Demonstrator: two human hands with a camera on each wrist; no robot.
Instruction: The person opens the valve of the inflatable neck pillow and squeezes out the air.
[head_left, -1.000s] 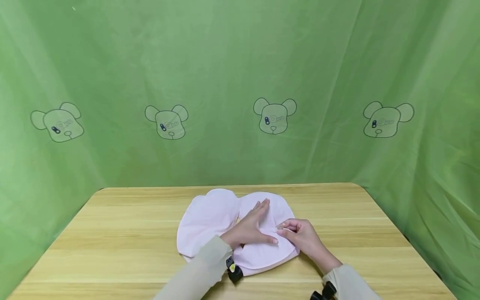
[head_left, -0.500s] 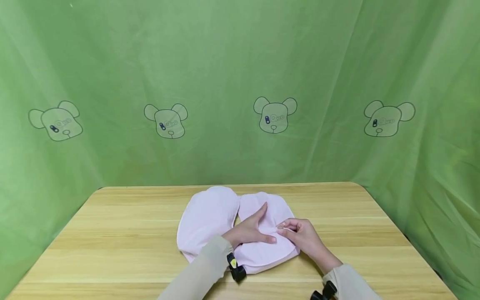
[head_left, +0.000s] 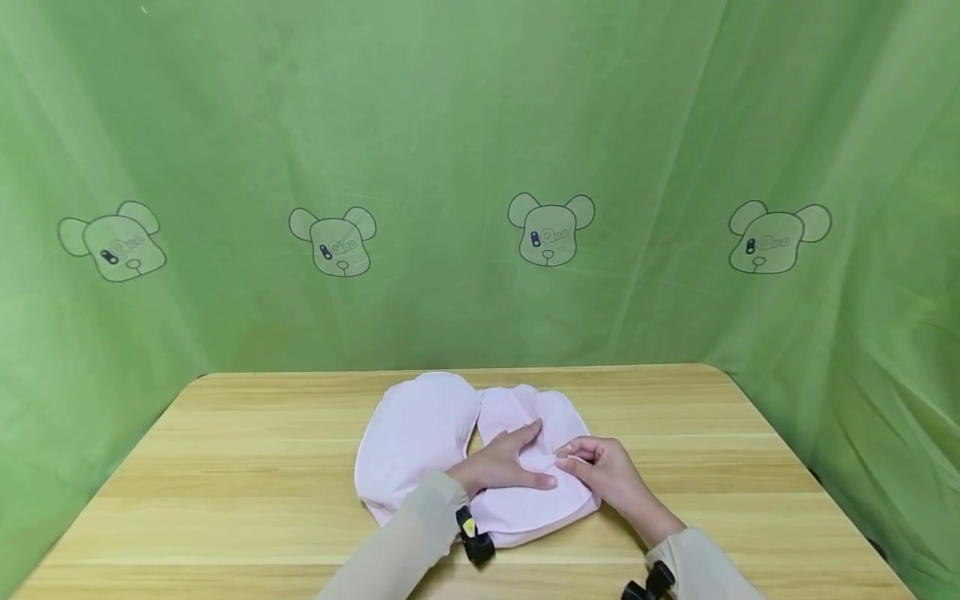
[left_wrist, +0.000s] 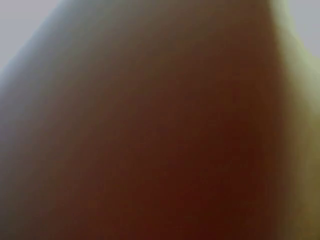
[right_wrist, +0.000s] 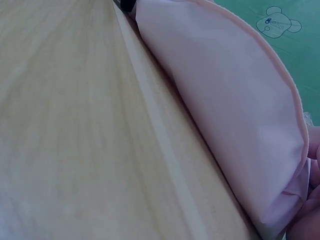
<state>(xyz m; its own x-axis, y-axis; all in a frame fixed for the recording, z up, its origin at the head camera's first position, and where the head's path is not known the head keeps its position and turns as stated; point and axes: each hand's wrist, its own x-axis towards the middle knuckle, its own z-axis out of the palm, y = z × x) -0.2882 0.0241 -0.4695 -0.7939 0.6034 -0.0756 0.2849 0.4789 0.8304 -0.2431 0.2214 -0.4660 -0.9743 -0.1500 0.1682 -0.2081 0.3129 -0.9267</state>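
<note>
1. We see a pale pink neck pillow (head_left: 438, 429) lying on the wood-grained surface (head_left: 225, 467), near the middle, its two rounded lobes side by side with a narrow gap between them.

2. Our left hand (head_left: 502, 465) rests on the right lobe, its thumb and fingers spread apart; the left wrist view is a dark blur and adds nothing.

3. Our right hand (head_left: 607, 475) pinches at the same lobe, thumb and fingertips together on a small spot, with creases running from it. A clear-looking bit (right_wrist: 308, 119) shows beside those fingers in the right wrist view; we cannot tell whether it belongs to the pillow.

4. We judge the pillow light and soft, yielding easily under a palm; the smooth cloth may slide on the surface unless one hand steadies it.

5. It looks hard to damage, though we would tug gently at the pinched spot. The seamed rim offers a good hold for shifting the whole pillow; for fine work, a flat hand on the lobe beside the pinch suits it better.

6. Behind everything hangs a green curtain (head_left: 450, 125) with printed bear heads.
</note>
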